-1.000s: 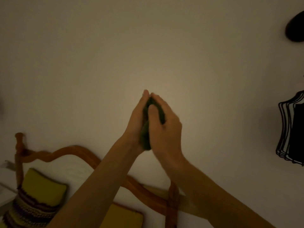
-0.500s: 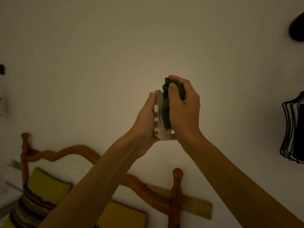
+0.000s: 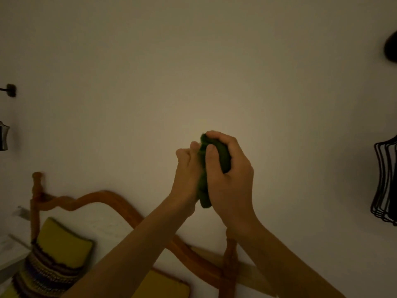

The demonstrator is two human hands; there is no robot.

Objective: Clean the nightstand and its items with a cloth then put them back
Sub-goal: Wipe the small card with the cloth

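Observation:
Both my hands are raised in front of a bare pale wall. My right hand (image 3: 233, 179) grips a bunched dark green cloth (image 3: 223, 157) and presses it against what my left hand (image 3: 186, 175) holds. My left hand's fingers curl round a small item that the cloth and my hands hide completely. The cloth hangs down between my two palms to about wrist height. The nightstand is not in view.
A curved wooden headboard (image 3: 120, 200) with turned posts runs along the bottom, with yellow cushions (image 3: 62, 241) below it at the left. A black wire object (image 3: 384, 183) hangs at the right edge, with a dark shape (image 3: 391, 46) above it. A small wall fitting (image 3: 10, 90) is at the left.
Half a second ago a small clear block showed in my left hand with the cloth on its upper side. My right hand has rubbed downward, and the cloth now covers the block.

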